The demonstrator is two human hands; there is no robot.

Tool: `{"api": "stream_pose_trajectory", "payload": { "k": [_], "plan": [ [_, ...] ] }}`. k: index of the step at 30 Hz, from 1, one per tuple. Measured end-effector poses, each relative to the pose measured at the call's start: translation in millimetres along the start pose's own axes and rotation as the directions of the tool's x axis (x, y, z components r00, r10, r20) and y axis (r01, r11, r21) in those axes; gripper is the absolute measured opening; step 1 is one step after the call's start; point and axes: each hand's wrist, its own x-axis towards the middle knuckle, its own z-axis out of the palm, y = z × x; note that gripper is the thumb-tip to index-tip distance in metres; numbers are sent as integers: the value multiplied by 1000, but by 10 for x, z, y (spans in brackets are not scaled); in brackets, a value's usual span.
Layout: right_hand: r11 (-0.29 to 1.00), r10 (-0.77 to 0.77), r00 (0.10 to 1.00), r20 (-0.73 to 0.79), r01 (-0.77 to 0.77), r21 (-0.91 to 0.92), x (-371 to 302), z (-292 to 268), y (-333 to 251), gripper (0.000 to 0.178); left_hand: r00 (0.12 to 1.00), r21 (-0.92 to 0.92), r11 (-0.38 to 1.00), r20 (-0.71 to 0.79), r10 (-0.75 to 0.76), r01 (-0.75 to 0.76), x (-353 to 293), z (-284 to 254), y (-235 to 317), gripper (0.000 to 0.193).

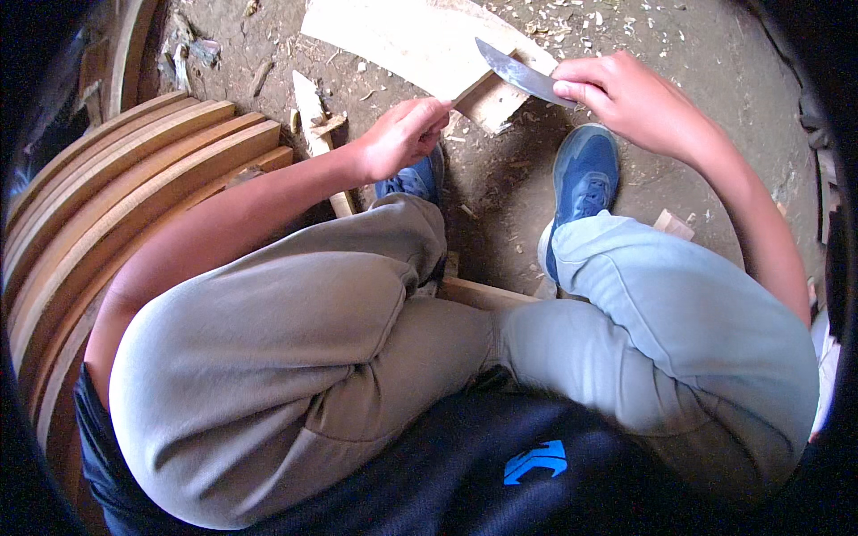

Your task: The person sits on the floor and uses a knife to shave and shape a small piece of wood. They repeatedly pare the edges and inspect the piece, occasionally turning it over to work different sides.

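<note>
My right hand (608, 89) is closed round the handle end of a knife (523, 75). Its broad, curved metal blade points to the upper left. Across from it, my left hand (407, 138) pinches the near end of a thin wooden strip (483, 80). The strip slants up and right, and its far end comes close to the blade; whether they touch I cannot tell. Just below the blade lies a pale wooden block (493, 105) on the ground. The knife's handle is mostly hidden in my fingers.
A wide pale board (393, 40) lies on the dirt floor (483, 214) beyond my hands. Curved planks (170, 170) are stacked at my left. A pointed wood piece (308, 103) lies near my left forearm. Shavings (572, 22) are scattered about. My blue shoes (587, 170) are below my hands.
</note>
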Motion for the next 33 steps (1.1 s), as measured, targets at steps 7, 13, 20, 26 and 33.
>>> {"api": "stream_pose_trajectory", "payload": {
  "k": [7, 13, 20, 26, 33],
  "plan": [
    [984, 101, 991, 85, -87, -153, -70, -47, -214, 25, 999, 24, 1000, 50, 0, -2, -53, 18, 85, 38],
    [973, 104, 994, 45, -93, -209, -78, 6, -225, 24, 1000, 42, 999, 9, -5, 5, -68, 56, 106, 40],
    [976, 55, 998, 42, -45, -214, -20, -10, -340, 21, 1000, 134, 991, -27, 1, 2, -135, 53, 109, 39],
    [998, -28, 999, 41, 30, -52, 23, 36, -240, 21, 1000, 147, 989, -8, -23, 24, -111, 10, 92, 37],
    [952, -55, 988, 146, 7, 307, 217, 224, 61, 27, 1000, 110, 993, -4, -29, 29, -97, 81, 171, 42]
  ]
}}
